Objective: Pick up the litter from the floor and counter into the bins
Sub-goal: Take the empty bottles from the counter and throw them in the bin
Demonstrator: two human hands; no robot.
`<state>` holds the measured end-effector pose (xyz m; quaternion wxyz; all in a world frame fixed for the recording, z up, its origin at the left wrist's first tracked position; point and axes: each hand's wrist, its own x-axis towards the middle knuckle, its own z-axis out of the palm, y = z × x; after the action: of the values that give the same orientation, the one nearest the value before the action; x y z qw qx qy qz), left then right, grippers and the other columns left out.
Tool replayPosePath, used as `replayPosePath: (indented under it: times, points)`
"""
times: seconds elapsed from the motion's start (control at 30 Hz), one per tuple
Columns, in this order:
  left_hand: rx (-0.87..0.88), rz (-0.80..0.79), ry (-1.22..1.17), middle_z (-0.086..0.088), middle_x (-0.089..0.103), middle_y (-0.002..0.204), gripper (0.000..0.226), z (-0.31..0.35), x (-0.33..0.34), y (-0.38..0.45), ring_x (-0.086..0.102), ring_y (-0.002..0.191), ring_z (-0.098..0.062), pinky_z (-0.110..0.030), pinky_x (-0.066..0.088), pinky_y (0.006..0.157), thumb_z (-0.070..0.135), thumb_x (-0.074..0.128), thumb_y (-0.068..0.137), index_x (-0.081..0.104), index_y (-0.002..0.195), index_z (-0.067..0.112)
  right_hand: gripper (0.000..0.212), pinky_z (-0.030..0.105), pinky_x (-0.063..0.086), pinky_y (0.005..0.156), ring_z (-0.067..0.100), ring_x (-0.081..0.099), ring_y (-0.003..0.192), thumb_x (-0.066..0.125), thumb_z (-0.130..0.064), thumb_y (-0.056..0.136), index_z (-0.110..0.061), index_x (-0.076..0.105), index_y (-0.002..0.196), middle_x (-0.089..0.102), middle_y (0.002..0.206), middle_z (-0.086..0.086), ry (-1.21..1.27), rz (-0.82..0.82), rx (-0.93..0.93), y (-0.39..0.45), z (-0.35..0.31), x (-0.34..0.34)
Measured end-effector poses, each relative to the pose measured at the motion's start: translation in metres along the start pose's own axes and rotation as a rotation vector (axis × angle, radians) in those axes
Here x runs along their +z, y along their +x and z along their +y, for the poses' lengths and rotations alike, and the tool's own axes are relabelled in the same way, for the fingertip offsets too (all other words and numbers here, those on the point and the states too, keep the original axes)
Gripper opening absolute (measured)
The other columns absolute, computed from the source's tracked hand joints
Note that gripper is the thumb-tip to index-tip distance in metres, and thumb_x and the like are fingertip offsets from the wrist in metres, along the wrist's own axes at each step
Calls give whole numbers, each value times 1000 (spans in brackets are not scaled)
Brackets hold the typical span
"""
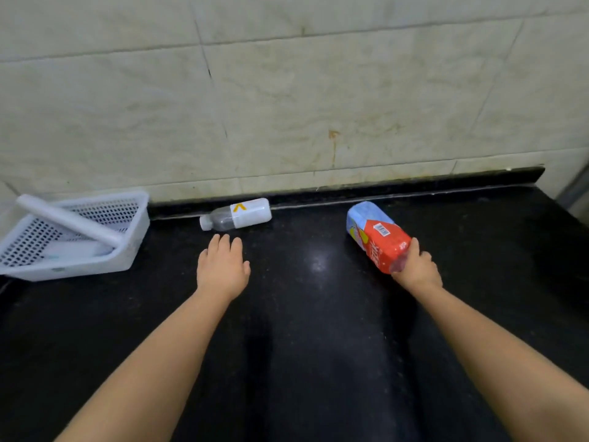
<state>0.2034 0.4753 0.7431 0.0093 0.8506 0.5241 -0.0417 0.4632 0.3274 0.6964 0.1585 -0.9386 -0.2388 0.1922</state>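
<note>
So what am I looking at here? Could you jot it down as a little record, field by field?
surface: black counter against a tiled wall
left hand: open, empty, just short of the white-labelled bottle
right hand: gripping the red-labelled bottle at its neck end
white-labelled bottle: lying on its side by the wall, cap to the left
red-labelled bottle: tilted, base pointing away
basket: white, perforated, far left of the counter
bins: none in view

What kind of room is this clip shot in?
Probably a kitchen or utility area: a polished black stone counter runs against a pale tiled wall, and a white perforated plastic basket sits at the counter's left end. No sink or stove is in view, so this is a guess.
</note>
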Motion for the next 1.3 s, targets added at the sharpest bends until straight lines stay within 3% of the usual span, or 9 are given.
replayPosePath:
  times: [0.23, 0.37, 0.47, 0.63, 0.77, 0.9, 1.03, 1.13, 1.3]
  points:
    - [-3, -96, -24, -13, 30, 152, 60, -48, 39, 93, 21, 144, -27, -41, 32, 113, 24, 54, 93, 27, 144, 7, 80, 48, 46, 92, 46, 52, 112, 70, -16, 79, -12, 19, 141, 42, 129, 26, 74, 70, -77, 19, -49, 30]
    - [35, -52, -84, -16, 30, 151, 68, -75, 56, 159, 22, 143, -30, -42, 35, 111, 15, 61, 87, 25, 144, 5, 58, 45, 47, 87, 44, 54, 107, 70, -8, 76, 0, 39, 125, 43, 126, 25, 112, 211, -92, 4, -83, 48]
    - [61, -64, -74, -16, 25, 154, 70, -92, 66, 205, 18, 146, -29, -44, 27, 116, 11, 58, 88, 19, 147, 5, 45, 41, 48, 83, 41, 55, 101, 69, -6, 76, 5, 47, 114, 45, 122, 24, 142, 304, -84, -3, -111, 60]
    - [149, -139, -76, -23, 52, 131, 51, -109, 74, 228, 49, 122, -39, -48, 39, 104, 3, 53, 88, 35, 135, 2, 39, 40, 46, 76, 40, 55, 98, 68, -6, 77, 7, 49, 109, 45, 120, 25, 139, 375, -80, -7, -145, 89]
    - [337, -151, -209, -28, 52, 127, 50, -100, 57, 211, 53, 115, -43, -47, 46, 93, 12, 60, 86, 41, 130, -2, 34, 38, 45, 73, 38, 56, 95, 66, -8, 79, 6, 50, 105, 47, 117, 23, 130, 399, -109, -18, -146, 94]
    - [474, -78, -343, -23, 47, 125, 47, -54, 17, 168, 54, 109, -41, -44, 46, 89, 16, 64, 84, 47, 126, 1, 27, 42, 48, 76, 39, 56, 94, 67, -6, 77, 8, 55, 97, 52, 109, 25, 165, 506, -129, -42, -120, 66]
    - [739, -51, -283, -17, 47, 128, 49, 38, -18, 99, 54, 113, -37, -41, 47, 90, 21, 63, 85, 48, 130, 8, 28, 40, 52, 72, 38, 60, 90, 69, -4, 73, 8, 59, 97, 57, 103, 26, 144, 628, -152, -87, -57, 18]
    - [939, 6, -212, -13, 48, 128, 44, 125, -35, 21, 54, 111, -34, -40, 49, 84, 23, 59, 87, 48, 129, 12, 27, 36, 56, 56, 37, 66, 72, 62, -12, 67, 5, 64, 87, 63, 85, 26, 30, 725, -181, -138, 19, -23]
    - [1269, 124, -142, -10, 48, 129, 42, 263, -47, -157, 50, 116, -30, -37, 49, 79, 19, 55, 90, 47, 131, 14, 30, 25, 45, 43, 31, 64, 56, 47, -23, 67, -1, 65, 76, 65, 71, 18, -204, 799, -16, -257, 184, -85]
